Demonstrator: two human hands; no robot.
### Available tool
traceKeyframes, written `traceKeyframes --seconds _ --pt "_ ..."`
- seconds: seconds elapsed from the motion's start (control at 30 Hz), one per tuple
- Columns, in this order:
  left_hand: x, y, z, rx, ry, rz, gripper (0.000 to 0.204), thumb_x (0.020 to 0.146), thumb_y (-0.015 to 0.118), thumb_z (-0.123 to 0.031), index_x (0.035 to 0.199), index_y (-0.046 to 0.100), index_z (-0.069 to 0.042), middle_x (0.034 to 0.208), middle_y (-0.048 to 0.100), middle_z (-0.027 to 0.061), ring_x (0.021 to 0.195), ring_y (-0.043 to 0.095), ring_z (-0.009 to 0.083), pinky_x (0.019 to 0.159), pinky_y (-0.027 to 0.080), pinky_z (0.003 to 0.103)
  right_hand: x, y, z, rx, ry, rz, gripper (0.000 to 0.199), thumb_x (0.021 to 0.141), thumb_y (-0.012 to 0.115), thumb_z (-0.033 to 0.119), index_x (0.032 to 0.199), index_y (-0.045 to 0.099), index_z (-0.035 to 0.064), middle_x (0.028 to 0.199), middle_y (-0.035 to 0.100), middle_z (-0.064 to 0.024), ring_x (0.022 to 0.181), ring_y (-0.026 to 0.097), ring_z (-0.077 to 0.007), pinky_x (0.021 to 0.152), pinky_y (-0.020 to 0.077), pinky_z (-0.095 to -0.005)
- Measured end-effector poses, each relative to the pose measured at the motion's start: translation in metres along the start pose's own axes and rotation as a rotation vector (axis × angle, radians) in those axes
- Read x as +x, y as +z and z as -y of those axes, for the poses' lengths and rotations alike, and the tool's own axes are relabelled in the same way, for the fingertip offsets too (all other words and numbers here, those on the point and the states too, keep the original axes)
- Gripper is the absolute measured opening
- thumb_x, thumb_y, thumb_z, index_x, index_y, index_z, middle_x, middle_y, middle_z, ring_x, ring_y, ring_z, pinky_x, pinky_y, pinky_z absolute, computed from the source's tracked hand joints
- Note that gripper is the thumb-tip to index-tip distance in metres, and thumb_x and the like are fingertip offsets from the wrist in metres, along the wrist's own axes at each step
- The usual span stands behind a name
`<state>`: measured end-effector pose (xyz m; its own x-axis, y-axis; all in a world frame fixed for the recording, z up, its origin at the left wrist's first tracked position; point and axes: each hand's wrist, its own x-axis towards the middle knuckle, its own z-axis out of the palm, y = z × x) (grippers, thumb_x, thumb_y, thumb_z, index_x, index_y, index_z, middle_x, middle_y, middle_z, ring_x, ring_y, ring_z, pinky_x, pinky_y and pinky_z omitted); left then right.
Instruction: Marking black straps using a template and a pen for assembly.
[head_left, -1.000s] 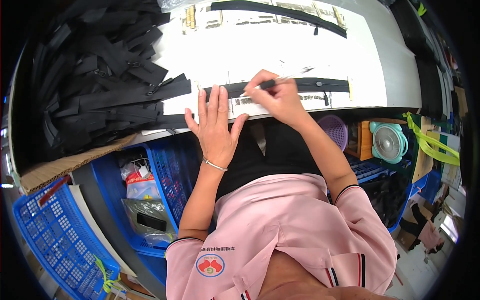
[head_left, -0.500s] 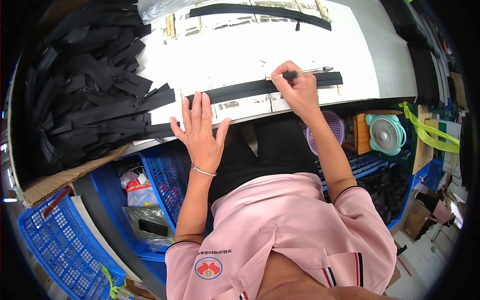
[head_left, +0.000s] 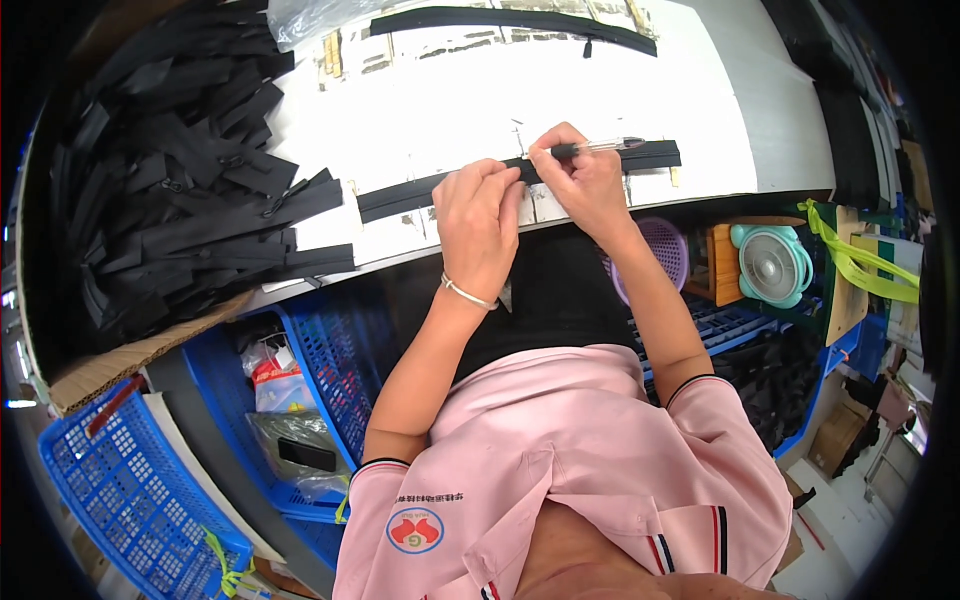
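Note:
A long black zipper (head_left: 400,194) lies flat along the near side of the white tabletop, over marked lines. My right hand (head_left: 585,185) is closed around a pen (head_left: 600,146) with a clear barrel and black grip, its tip over the zipper's middle. Just left of it, my left hand (head_left: 475,220) has its fingers bent and pressed together on the zipper; its fingertips are partly hidden. A second black zipper (head_left: 500,17) with a hanging pull lies at the far side of the table.
Many black zippers (head_left: 190,180) are heaped on the left, behind a cardboard edge (head_left: 150,350). Blue baskets (head_left: 140,490) stand below left, one holding a phone (head_left: 306,455). Below right are a teal fan (head_left: 772,266) and a purple basket (head_left: 664,262). Clear plastic (head_left: 320,20) lies at the far left.
My left hand has slid right along the zipper, from near its left end to beside my right hand, and its spread fingers have closed. The pen has shifted slightly left.

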<state>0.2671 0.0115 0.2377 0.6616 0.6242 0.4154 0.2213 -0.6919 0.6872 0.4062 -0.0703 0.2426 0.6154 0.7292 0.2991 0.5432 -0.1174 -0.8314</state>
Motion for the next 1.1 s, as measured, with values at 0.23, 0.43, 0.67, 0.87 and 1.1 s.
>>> traceKeyframes --seconds 0.23,0.43,0.67,0.87,1.1 --pt "0.002 0.009 0.005 -0.005 0.003 -0.083 0.012 0.080 0.077 -0.001 0.090 0.073 -0.007 0.093 0.068 0.0042 0.088 0.064 0.0226 0.081 0.043 0.033 -0.003 -0.010 -0.003 0.157 0.050 0.085 0.013 0.087 0.067 0.006 0.077 0.064 -0.0013 0.064 0.059 -0.0027 0.047 0.050 -0.0073 0.046 0.0363 -0.0277" --pt "0.003 0.010 0.004 0.003 0.011 -0.086 0.012 0.080 0.078 -0.001 0.090 0.073 -0.007 0.092 0.068 0.0040 0.087 0.064 0.0220 0.081 0.044 0.033 -0.004 -0.010 -0.008 0.137 0.050 0.145 0.012 0.087 0.067 0.009 0.079 0.065 0.0003 0.056 0.053 -0.0008 0.049 0.046 -0.0052 0.047 0.0350 -0.0255" --pt "0.004 0.010 0.005 -0.011 0.032 -0.083 0.011 0.080 0.077 -0.003 0.087 0.071 -0.007 0.090 0.067 0.0039 0.085 0.063 0.0240 0.081 0.044 0.036 -0.002 -0.019 -0.007 0.172 -0.005 0.175 0.009 0.087 0.066 0.006 0.081 0.066 -0.0003 0.064 0.060 -0.0003 0.055 0.050 -0.0034 0.051 0.0382 -0.0228" --pt "0.003 0.010 0.005 0.028 0.034 -0.091 0.011 0.081 0.078 -0.003 0.088 0.071 -0.007 0.091 0.067 0.0044 0.086 0.063 0.0237 0.082 0.044 0.036 0.004 -0.081 -0.002 0.482 0.180 -0.076 0.009 0.090 0.064 0.005 0.083 0.065 0.0013 0.072 0.061 0.0032 0.064 0.049 -0.0017 0.057 0.0363 -0.0196" --pt "0.003 0.009 -0.001 0.059 0.019 -0.057 0.013 0.082 0.077 -0.003 0.093 0.072 -0.007 0.096 0.068 0.0055 0.090 0.063 0.0244 0.085 0.045 0.037 0.006 -0.100 -0.058 0.201 0.221 -0.045 0.010 0.092 0.066 0.010 0.086 0.065 0.0027 0.068 0.059 0.0046 0.062 0.049 -0.0014 0.056 0.0382 -0.0202"
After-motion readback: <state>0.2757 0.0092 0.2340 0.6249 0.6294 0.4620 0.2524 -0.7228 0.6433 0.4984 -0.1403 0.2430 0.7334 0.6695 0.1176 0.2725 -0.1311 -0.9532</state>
